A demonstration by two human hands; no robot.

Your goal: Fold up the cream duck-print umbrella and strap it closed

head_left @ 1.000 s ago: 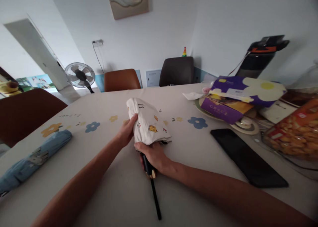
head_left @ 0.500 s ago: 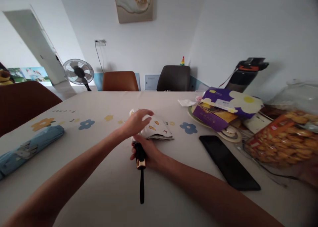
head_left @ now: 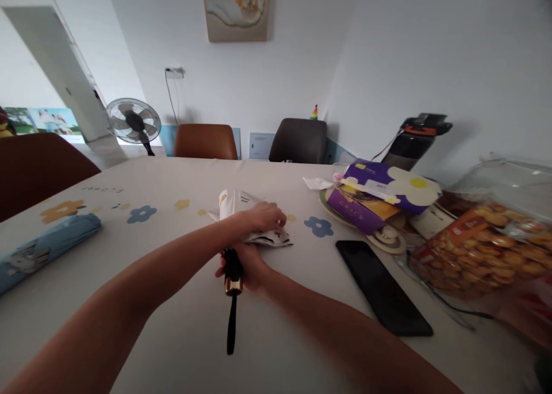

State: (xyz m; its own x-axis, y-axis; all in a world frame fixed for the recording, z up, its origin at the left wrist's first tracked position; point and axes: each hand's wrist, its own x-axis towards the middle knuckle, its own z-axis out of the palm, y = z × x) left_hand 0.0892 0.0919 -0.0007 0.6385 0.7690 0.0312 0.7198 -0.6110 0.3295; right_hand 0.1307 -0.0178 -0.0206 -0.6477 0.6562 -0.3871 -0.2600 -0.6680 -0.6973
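A white folding umbrella (head_left: 235,203) with small printed figures lies in front of me, its canopy loosely folded and spread out to the right. Its black handle (head_left: 233,267) points toward me, with a gold ring and a black wrist strap hanging from the end. My right hand (head_left: 252,266) is wrapped round the handle just below the fabric. Across the canopy reaches my left hand (head_left: 266,215), its fingers curled down onto the folded cloth; the fingertips are partly hidden. At the left lies a blue furled umbrella (head_left: 52,247) in its sleeve.
A black phone (head_left: 382,285) lies right of my hands. Beyond it are a purple tissue pack (head_left: 388,184), a purple box (head_left: 351,210), a bag of snacks (head_left: 478,244) and a dark bottle (head_left: 409,144). Chairs (head_left: 204,142) and a fan (head_left: 133,121) stand behind the table.
My left hand has moved right across the canopy, and its fingers have gone from spread to curled on the cloth. My right hand still grips the handle. The view has shifted slightly.
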